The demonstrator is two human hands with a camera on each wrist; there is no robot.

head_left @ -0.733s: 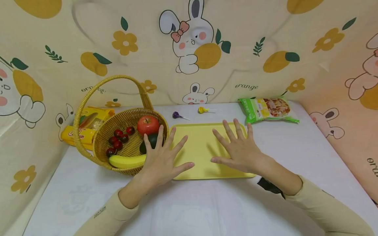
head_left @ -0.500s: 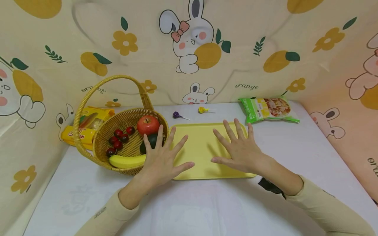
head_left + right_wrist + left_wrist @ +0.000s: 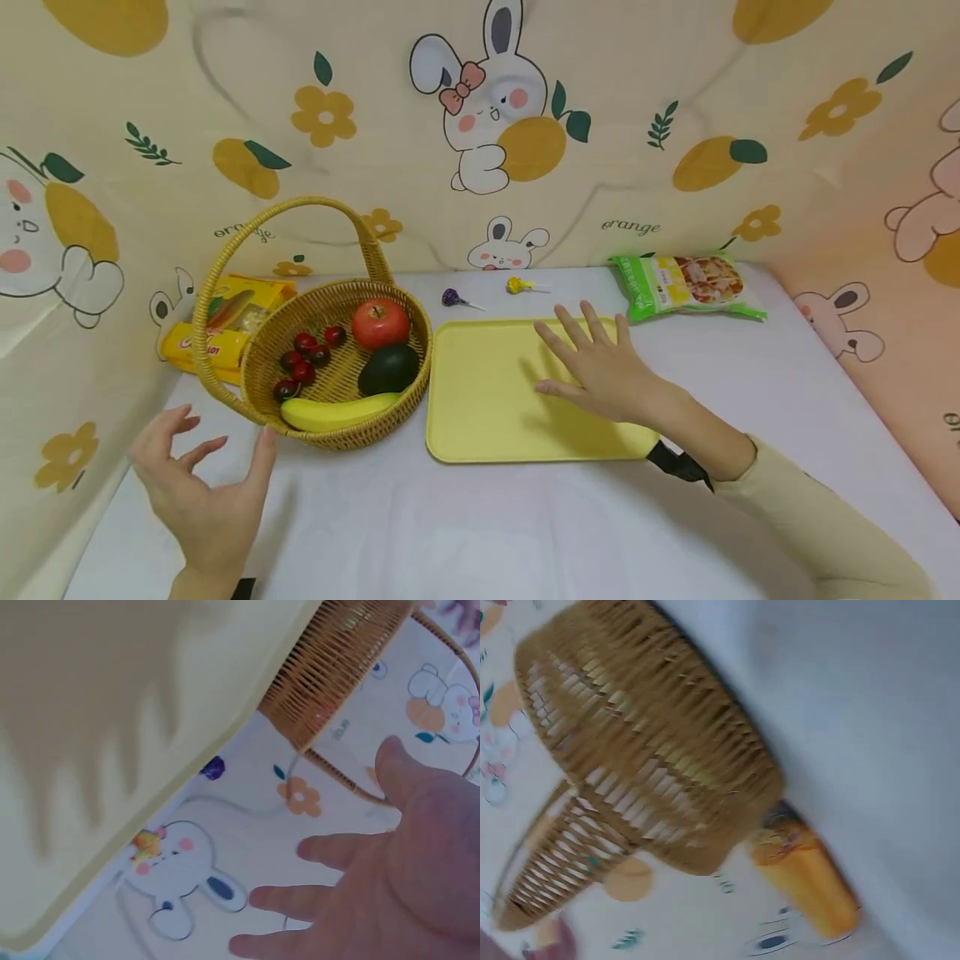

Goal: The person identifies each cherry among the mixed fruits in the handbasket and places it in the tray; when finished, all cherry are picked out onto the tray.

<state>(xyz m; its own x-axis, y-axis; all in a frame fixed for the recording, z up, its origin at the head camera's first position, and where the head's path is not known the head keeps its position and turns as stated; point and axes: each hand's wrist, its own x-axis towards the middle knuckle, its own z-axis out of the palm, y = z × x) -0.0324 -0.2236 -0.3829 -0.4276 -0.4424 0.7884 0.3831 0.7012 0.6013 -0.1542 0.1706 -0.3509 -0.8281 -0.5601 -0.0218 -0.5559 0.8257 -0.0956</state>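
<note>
A: Where does the wicker basket point(image 3: 339, 382) stand?

B: It stands upright on the left part of the worktop point(image 3: 487, 525), with its handle point(image 3: 322, 202) arched high above it. The person's left hand point(image 3: 206, 492) is near its front left rim. The fingers of this hand are bent and the thumb is well apart from them – whether the thumb touches the rim, one cannot tell.

A: And what lies inside?

B: A red apple point(image 3: 381, 323) lies at the back right, and a dark avocado point(image 3: 388, 369) is just in front of it. A banana point(image 3: 337, 412) lies along the front side, and six dark red cherries point(image 3: 303, 372) are grouped at the left.

A: What does the right hand point(image 3: 611, 379) do?

B: It hovers over the right part of the yellow tray point(image 3: 480, 392), which is just beside the basket. Its fingers are straight and spread apart, and the right wrist view shows their shadow on the tray.

A: Which things are farther away?

B: A yellow packet point(image 3: 232, 348) lies behind the basket, to the left. Behind the tray there are a purple lollipop point(image 3: 451, 297) and, to its right, a yellow lollipop point(image 3: 516, 285). Farther right lies a green-and-white bag point(image 3: 690, 286) – near the cloth point(image 3: 405, 175) with printed rabbits, which hangs at the back.
</note>
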